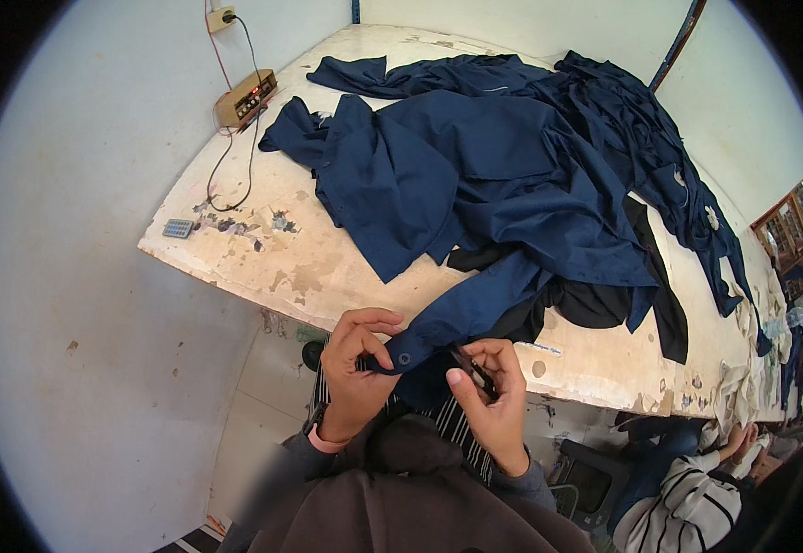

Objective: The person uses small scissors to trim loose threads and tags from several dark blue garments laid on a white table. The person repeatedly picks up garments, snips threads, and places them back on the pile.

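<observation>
My left hand point(353, 377) pinches the cuff end of a navy sleeve point(470, 301) between thumb and fingers. A dark round button point(404, 359) shows on the cuff beside my thumb. My right hand point(495, 397) grips a small black tool point(476, 373) that looks like thread snips, its tip at the sleeve's lower edge. The fingers partly cover the tool, so its blades are hard to make out. From the cuff the sleeve runs up to a crumpled navy shirt point(498, 145) spread on the table. Black fabric point(591, 304) lies partly under the shirt.
More navy garments point(623, 117) lie along the back of the worn worktable point(235, 269). A wooden-cased device point(248, 99) with a cord sits by the left wall, a remote control point(179, 228) near the corner. At lower right, another person point(692, 498) sits handling pale cloth point(733, 394).
</observation>
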The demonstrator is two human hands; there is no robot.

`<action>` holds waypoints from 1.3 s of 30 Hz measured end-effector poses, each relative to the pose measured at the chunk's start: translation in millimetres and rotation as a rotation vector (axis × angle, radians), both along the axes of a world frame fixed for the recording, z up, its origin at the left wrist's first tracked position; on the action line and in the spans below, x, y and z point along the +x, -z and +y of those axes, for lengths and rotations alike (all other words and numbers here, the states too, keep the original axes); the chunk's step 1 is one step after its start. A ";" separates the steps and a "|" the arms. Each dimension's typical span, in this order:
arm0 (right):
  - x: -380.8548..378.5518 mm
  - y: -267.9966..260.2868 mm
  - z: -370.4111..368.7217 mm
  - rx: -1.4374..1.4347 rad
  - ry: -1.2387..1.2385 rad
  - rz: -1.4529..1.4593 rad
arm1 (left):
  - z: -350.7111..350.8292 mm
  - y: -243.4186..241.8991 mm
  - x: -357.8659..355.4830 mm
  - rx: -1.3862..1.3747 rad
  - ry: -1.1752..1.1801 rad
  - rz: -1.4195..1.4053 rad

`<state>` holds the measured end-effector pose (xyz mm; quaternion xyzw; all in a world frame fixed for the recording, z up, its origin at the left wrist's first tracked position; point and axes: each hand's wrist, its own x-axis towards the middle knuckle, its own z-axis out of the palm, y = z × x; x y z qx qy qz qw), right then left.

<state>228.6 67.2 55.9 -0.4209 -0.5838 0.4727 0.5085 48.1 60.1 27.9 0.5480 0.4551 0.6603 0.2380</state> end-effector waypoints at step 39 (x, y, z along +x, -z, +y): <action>-9.2 -1.4 5.5 0.585 0.215 -0.613 | 0.3 14.5 1.7 -0.029 0.135 -0.217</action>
